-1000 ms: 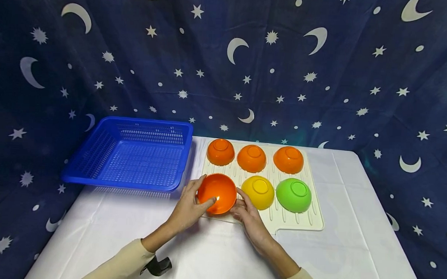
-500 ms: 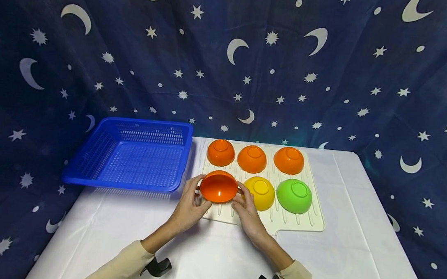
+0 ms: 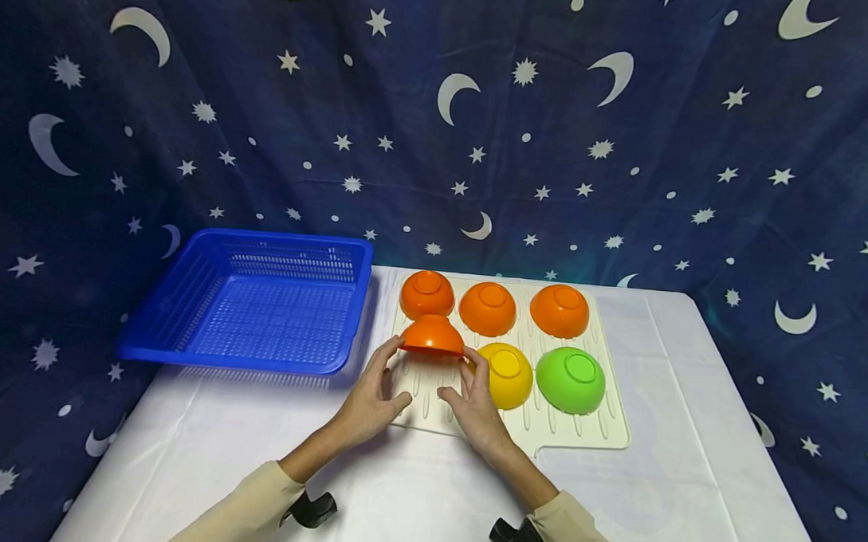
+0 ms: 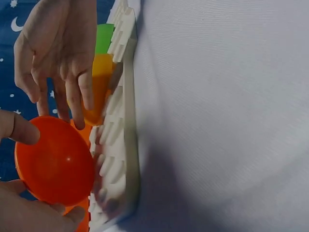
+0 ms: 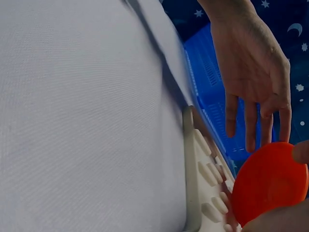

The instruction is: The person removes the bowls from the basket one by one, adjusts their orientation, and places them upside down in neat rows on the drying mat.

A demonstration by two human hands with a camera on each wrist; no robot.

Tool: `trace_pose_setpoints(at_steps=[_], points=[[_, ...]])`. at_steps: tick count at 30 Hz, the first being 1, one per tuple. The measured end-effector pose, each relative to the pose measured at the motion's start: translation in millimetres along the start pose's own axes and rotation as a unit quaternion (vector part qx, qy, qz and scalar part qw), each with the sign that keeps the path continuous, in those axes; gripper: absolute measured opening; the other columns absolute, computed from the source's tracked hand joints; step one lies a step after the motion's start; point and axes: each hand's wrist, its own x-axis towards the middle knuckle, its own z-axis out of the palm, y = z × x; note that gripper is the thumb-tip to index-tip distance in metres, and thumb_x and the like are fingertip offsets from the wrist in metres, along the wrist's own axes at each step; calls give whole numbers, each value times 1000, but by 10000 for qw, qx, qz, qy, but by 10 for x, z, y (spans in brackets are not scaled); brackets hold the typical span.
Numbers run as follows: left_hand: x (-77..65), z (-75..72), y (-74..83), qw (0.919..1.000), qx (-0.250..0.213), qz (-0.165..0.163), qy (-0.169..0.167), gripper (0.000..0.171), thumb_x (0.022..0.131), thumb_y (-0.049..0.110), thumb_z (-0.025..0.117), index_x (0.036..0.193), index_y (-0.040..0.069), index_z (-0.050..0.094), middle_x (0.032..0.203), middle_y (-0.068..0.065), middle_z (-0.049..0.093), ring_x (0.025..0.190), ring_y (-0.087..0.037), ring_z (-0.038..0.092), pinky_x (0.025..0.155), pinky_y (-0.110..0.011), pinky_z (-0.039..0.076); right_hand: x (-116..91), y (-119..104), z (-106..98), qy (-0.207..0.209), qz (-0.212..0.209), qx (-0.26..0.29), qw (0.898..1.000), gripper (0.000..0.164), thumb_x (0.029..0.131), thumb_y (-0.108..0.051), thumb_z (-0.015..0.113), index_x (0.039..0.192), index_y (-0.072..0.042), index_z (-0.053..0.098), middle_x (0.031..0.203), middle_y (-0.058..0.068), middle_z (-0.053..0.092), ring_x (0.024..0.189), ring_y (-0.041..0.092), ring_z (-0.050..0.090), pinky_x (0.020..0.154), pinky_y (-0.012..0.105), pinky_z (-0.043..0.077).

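An orange bowl (image 3: 432, 335), base up and tilted, is held between my two hands at the front left of the cream drying mat (image 3: 429, 414). My left hand (image 3: 367, 396) has its fingertips at the bowl's left rim. At the right rim are the fingertips of my right hand (image 3: 478, 408). Both thumbs stand apart from the bowl in the head view. In the left wrist view the inside of the orange bowl (image 4: 55, 166) shows. A yellow bowl (image 3: 508, 377), base up, lies just beyond my right fingers, with a green bowl (image 3: 570, 379) beside it.
Behind, an orange bowl (image 3: 427, 295), another orange bowl (image 3: 488, 309) and a third orange bowl (image 3: 559, 311) sit base up on the mat. A blue basket (image 3: 361, 300) stands to the left on the white tablecloth (image 3: 213, 431). A starry curtain (image 3: 411, 103) hangs behind.
The held orange bowl has turned from mouth up to base up and moved slightly away from me. My left thumb has left its inside. The other bowls have stayed put.
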Motion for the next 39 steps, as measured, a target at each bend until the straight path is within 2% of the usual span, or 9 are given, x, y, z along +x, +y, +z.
trace_pose_setpoints(at_steps=[8,17,20,22,24,28,31,36,39], points=[[-54,-35,-44,9984,229,-392,-345,84,86,-1,65,159,16,27,166,-11,19,134,-39,43,108,-57,37,-37,27,19,-206,242,-315,9990,85,96,-6,59,159,-11,2,164,28,9,151,40,13,116,54,22],[-179,-45,-49,9935,826,-600,-498,64,88,6,66,146,6,40,165,-18,22,78,-15,53,63,-25,47,-229,56,44,-425,267,-738,9960,89,98,-12,60,159,-4,-3,163,30,5,145,49,25,115,56,25],[-203,-42,-51,9882,1189,-778,-568,53,91,15,69,139,7,47,132,-22,60,66,-11,50,54,-26,43,-271,89,49,-460,286,-1018,9933,89,98,-15,61,160,0,-2,163,23,-6,145,48,25,115,56,26],[-207,-34,-54,9839,1423,-877,-629,49,92,21,70,136,9,51,101,-17,65,61,-9,47,51,-27,40,-287,107,56,-487,304,-1252,9905,89,97,-17,61,160,2,1,162,22,-6,143,47,26,114,58,27],[-206,-24,-59,9815,1535,-927,-666,48,93,22,70,135,9,52,91,-14,61,59,-9,45,50,-28,39,-294,115,64,-503,314,-1519,9866,89,96,-20,61,160,4,3,162,21,-4,139,44,29,112,60,30],[-215,-3,-64,9801,1638,-904,-670,49,92,23,70,134,6,51,144,-27,50,61,-12,43,56,-33,41,-303,108,67,-445,352,-1942,9793,90,94,-24,63,159,6,10,161,21,6,129,36,38,106,58,35],[-227,7,-62,9803,1632,-909,-639,49,92,22,71,134,5,51,159,-25,31,64,-15,44,67,-41,44,-319,101,58,-461,383,-2042,9771,86,94,-24,64,158,8,16,163,21,9,122,31,47,106,57,36],[-224,21,-56,9789,1749,-907,-535,60,92,22,71,142,2,45,157,-25,35,91,-26,57,89,-52,48,-336,103,37,-719,376,-2054,9753,78,96,-22,61,156,10,23,166,23,3,148,37,22,115,62,20],[-204,34,-60,9785,1781,-876,-556,67,91,23,72,146,0,41,146,-25,47,91,-24,58,86,-50,50,-323,98,19,-778,385,-2111,9736,76,97,-22,60,156,10,24,166,24,2,152,36,8,116,62,16]])
